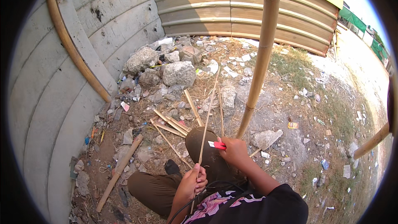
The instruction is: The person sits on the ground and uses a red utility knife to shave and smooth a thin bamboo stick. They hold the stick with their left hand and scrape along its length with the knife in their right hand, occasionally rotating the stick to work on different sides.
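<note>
My left hand [195,181] is wrapped round a long thin bamboo strip [210,114], low down near my lap. The strip slants up and away over my trouser leg, past my knee. In my right hand [234,152] is a red-handled knife [219,145], its short pale blade pointing left toward the strip. A small gap shows between blade and strip. Beyond my knee lie several split bamboo pieces [193,108], and another thin strip [170,143] rests left of my knee.
An upright bamboo pole [260,66] stands just right of my knee. Rocks [179,73] are heaped by the concrete wall [62,112]. A bamboo length [120,173] lies at left. Corrugated sheeting [248,18] closes the far side. Litter covers the ground; another pole [372,142] leans at right.
</note>
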`<move>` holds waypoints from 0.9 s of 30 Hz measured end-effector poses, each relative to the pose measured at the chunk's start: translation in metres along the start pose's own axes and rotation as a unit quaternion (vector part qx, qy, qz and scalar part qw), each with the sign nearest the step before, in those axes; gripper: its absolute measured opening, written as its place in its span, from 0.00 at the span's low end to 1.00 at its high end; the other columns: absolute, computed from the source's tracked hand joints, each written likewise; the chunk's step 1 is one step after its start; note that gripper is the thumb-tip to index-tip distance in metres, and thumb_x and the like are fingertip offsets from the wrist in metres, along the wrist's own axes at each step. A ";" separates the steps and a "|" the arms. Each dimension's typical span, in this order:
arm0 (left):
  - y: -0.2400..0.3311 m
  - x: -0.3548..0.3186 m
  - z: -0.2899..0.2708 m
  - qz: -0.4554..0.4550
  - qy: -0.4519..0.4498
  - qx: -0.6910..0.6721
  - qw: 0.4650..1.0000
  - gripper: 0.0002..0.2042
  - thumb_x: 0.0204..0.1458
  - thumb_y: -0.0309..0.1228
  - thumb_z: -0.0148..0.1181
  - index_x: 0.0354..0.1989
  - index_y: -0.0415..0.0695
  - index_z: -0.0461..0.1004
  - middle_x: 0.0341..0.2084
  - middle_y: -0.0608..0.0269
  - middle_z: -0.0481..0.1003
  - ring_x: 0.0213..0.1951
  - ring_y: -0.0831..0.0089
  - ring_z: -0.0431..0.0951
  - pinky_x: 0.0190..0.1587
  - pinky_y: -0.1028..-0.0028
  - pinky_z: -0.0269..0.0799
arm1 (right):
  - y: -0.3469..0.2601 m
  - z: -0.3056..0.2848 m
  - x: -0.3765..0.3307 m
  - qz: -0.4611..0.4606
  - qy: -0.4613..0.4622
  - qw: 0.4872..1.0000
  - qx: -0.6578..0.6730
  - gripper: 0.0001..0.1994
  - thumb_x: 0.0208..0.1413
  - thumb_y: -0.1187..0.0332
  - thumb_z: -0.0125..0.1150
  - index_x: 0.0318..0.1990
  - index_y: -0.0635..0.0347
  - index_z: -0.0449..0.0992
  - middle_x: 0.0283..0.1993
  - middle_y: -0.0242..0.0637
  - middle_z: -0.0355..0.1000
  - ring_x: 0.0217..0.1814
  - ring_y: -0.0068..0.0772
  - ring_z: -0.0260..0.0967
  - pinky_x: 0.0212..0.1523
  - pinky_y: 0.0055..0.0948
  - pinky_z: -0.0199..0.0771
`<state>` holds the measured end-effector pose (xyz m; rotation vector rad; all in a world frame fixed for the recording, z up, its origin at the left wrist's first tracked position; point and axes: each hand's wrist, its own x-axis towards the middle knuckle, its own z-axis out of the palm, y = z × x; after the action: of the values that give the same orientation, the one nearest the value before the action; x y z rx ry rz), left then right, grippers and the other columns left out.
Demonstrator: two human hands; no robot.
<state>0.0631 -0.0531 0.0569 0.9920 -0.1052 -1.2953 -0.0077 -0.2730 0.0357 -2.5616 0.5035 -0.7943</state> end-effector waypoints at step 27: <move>0.050 -0.032 0.048 0.240 0.122 0.172 0.948 0.18 0.73 0.45 0.44 0.32 0.46 0.62 0.17 0.74 0.57 0.16 0.87 0.54 0.17 0.82 0.49 | -0.055 -0.011 0.177 -0.133 0.243 0.961 -0.002 0.14 0.61 0.63 0.60 0.24 0.57 0.72 0.18 0.43 0.71 0.19 0.48 0.72 0.21 0.43 0.71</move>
<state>0.0625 -0.0559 0.1337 1.3204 -0.3683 -0.7108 0.1341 -0.3085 0.1493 -2.4573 0.2985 -1.5380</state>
